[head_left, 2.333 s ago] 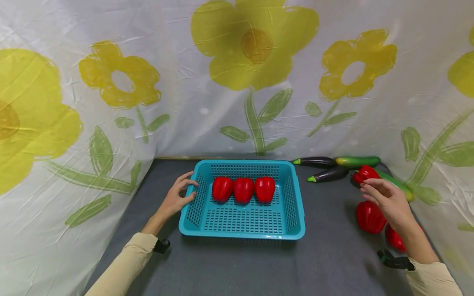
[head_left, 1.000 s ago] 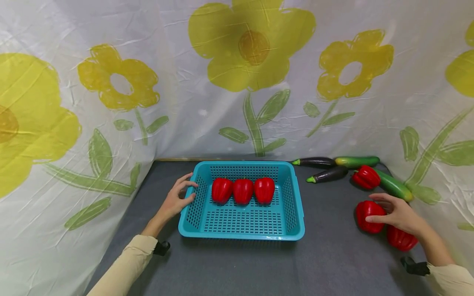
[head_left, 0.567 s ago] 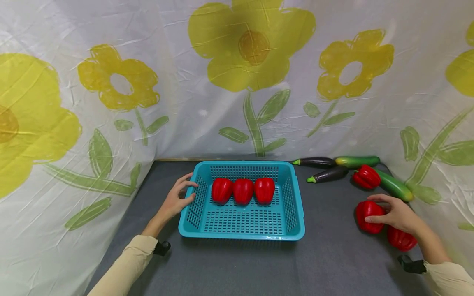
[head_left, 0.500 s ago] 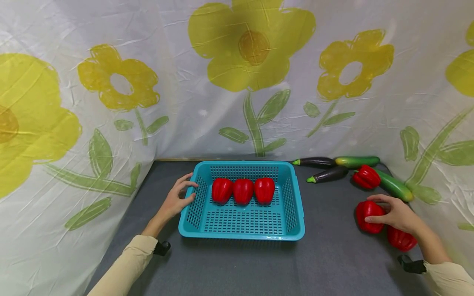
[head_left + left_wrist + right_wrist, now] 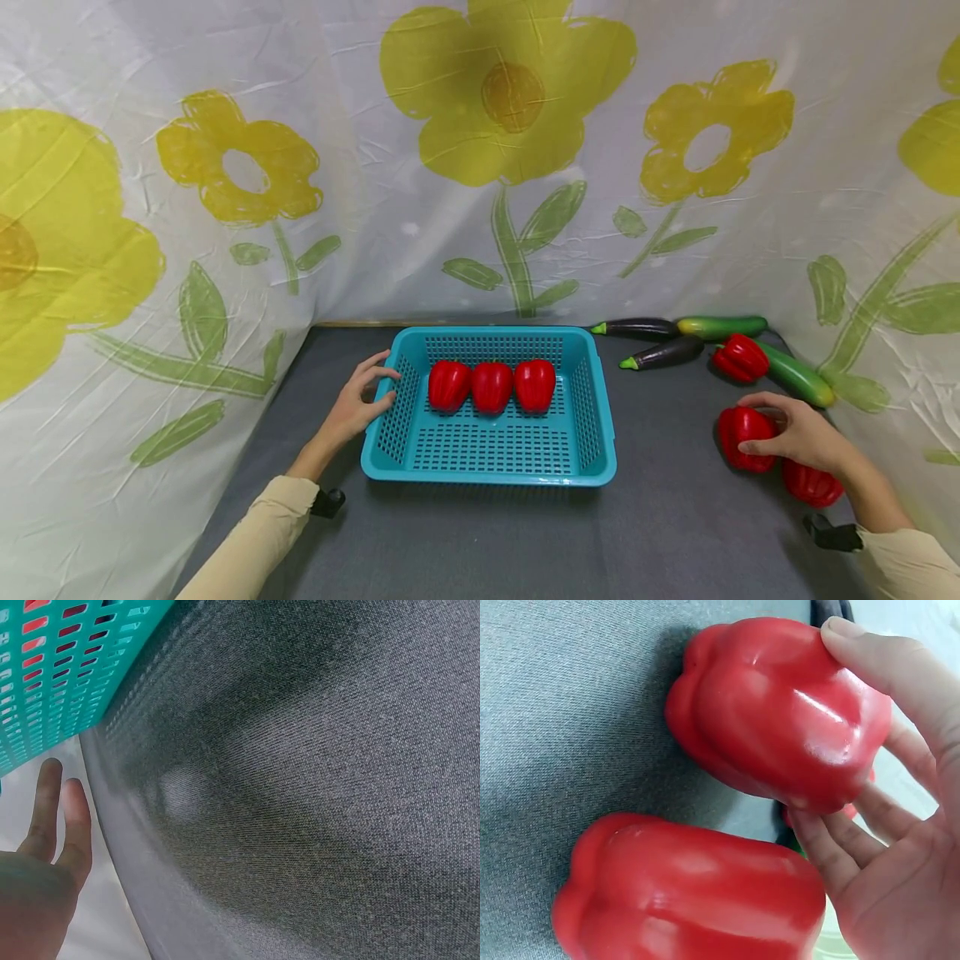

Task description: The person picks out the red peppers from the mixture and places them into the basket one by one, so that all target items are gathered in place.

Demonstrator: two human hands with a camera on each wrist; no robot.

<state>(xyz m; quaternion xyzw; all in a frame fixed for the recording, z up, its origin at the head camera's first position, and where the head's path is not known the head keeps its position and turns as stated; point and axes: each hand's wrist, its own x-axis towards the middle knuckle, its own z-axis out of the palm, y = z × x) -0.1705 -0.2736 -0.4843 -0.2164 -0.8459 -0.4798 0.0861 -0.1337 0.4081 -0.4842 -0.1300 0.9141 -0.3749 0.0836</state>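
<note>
Near the right end of the table, my right hand (image 5: 798, 435) grips a red bell pepper (image 5: 742, 437). In the right wrist view its thumb presses one side of that bell pepper (image 5: 772, 712) and the fingers curl under the other. A second bell pepper (image 5: 690, 892) lies beside it, partly under the hand in the head view. At the left end of a blue perforated basket (image 5: 487, 481), my left hand (image 5: 352, 408) has its fingertips at the rim, loosely bent. The left wrist view shows two straight fingers (image 5: 46, 802) just outside the basket wall (image 5: 60, 675).
Three red bell peppers (image 5: 492, 387) sit in a row in the basket's back half. At the back right lie two eggplants (image 5: 663, 353), two cucumbers (image 5: 798, 375) and another red bell pepper (image 5: 741, 359). A flowered cloth (image 5: 360, 250) hangs behind the dark table (image 5: 480, 542).
My right hand has come from above the back bell pepper toward the front one, and its thumb and fingers have closed round it. The left hand stays at the basket rim.
</note>
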